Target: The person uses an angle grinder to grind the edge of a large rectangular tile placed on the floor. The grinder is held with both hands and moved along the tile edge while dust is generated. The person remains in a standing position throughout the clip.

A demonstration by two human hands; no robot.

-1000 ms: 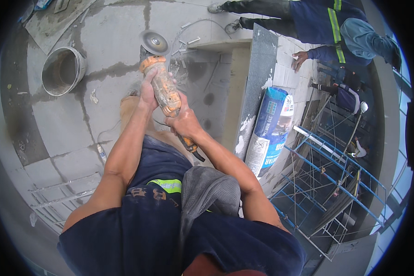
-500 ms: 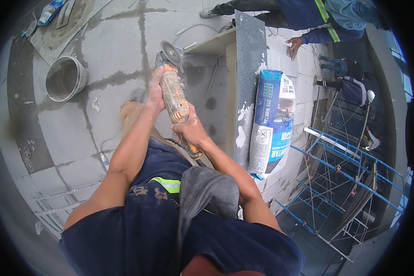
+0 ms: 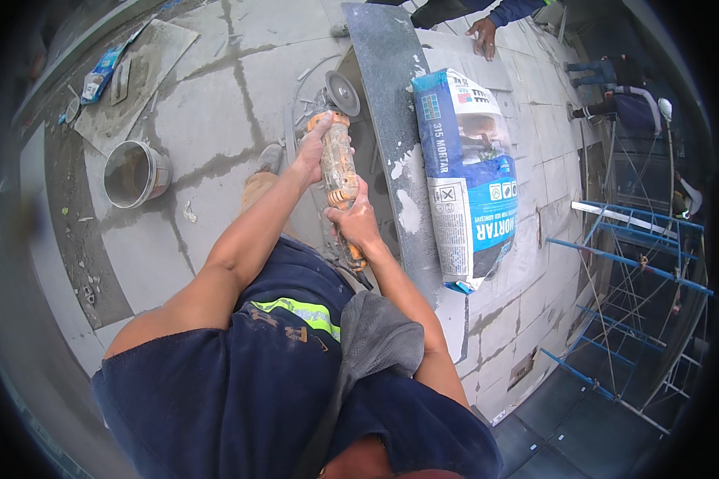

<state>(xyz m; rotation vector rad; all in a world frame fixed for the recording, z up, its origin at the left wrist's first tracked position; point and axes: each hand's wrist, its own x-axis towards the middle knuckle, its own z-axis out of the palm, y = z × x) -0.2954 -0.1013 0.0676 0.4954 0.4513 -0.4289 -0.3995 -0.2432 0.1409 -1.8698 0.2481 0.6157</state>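
Observation:
Both my hands grip a dusty orange angle grinder [image 3: 339, 166], held in front of me with its round disc [image 3: 343, 93] at the far end. My left hand [image 3: 311, 149] wraps the body close behind the disc. My right hand [image 3: 356, 218] is closed around the rear part, near the cord. Just right of the disc, apart from it, is a long dark grey slab [image 3: 385, 76] with a whitish smeared edge. A blue and white mortar bag [image 3: 471, 188] lies to the right of the slab.
Left stands a pale bucket [image 3: 158, 177]. Beyond it, a board [image 3: 161, 60] carries a trowel [image 3: 121, 82] beside a blue bag [image 3: 98, 78]. A co-worker's hand [image 3: 482, 38] rests beyond the mortar bag. Blue scaffolding [image 3: 643, 267] rises at right, with another person [image 3: 635, 108] near it.
The view has shifted, and the grinder now appears further right and closer to the slab. Both hands keep their grip. More of the slab's top surface shows.

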